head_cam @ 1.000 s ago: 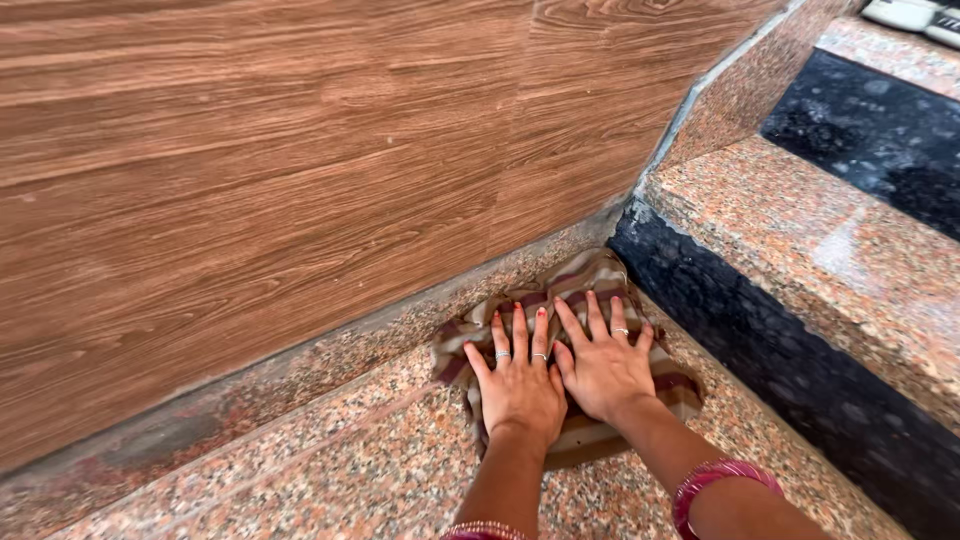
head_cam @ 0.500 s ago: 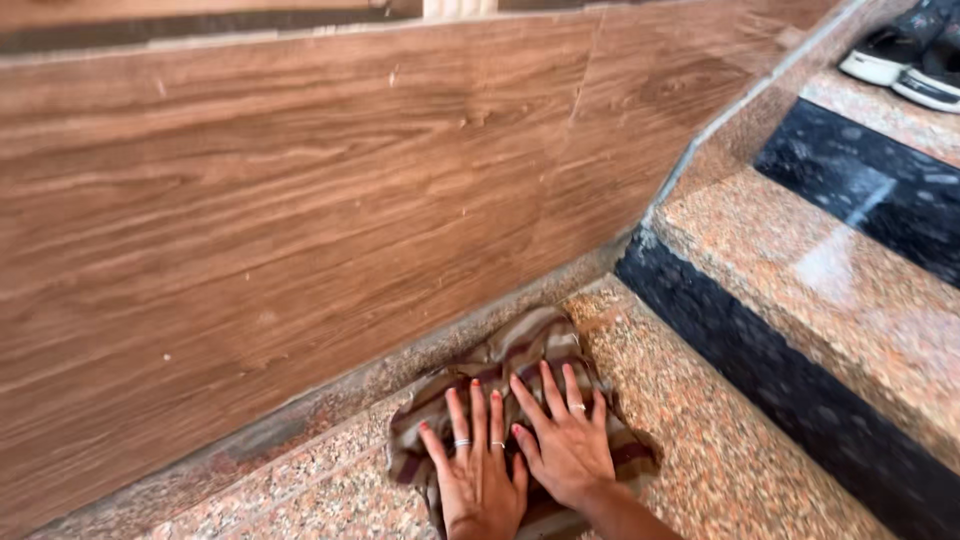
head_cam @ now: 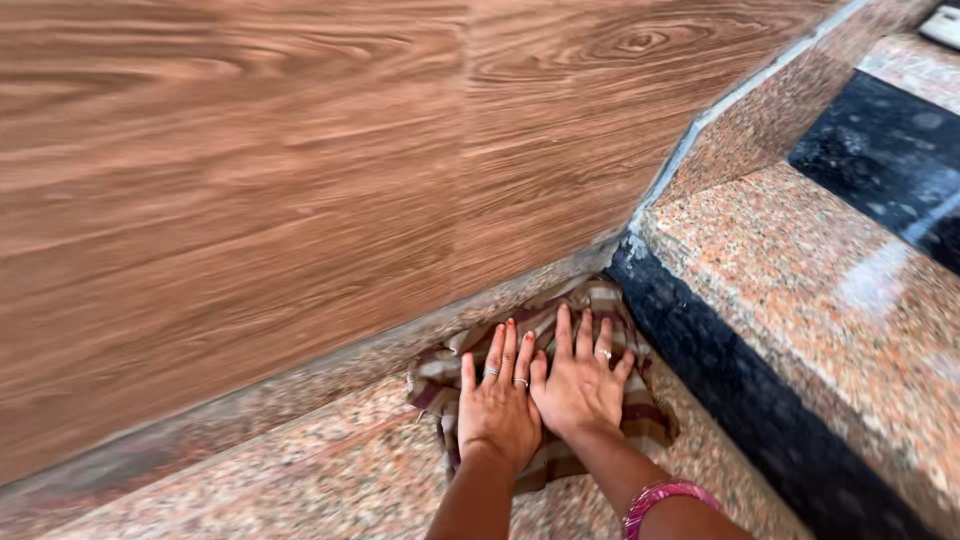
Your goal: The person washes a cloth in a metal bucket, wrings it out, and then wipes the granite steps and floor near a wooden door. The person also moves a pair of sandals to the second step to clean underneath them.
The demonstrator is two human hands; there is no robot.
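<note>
A striped brown and beige cloth (head_cam: 645,415) lies crumpled on a speckled pink granite stair tread (head_cam: 330,470), pushed into the corner where the wood-look wall meets the black riser. My left hand (head_cam: 497,405) and my right hand (head_cam: 578,380) press flat on the cloth side by side, fingers spread and pointing at the wall. Both hands wear rings, and a pink bangle (head_cam: 665,495) sits on my right wrist.
The wood-grain tiled wall (head_cam: 300,180) fills the left and top. A granite skirting strip (head_cam: 300,375) runs along its base. To the right rise the black riser (head_cam: 750,400), the higher granite step (head_cam: 830,290), and another black riser (head_cam: 880,150).
Both hands and the cloth slid away from the corner half a second ago, then back toward the black riser now. The view shifted with them.
</note>
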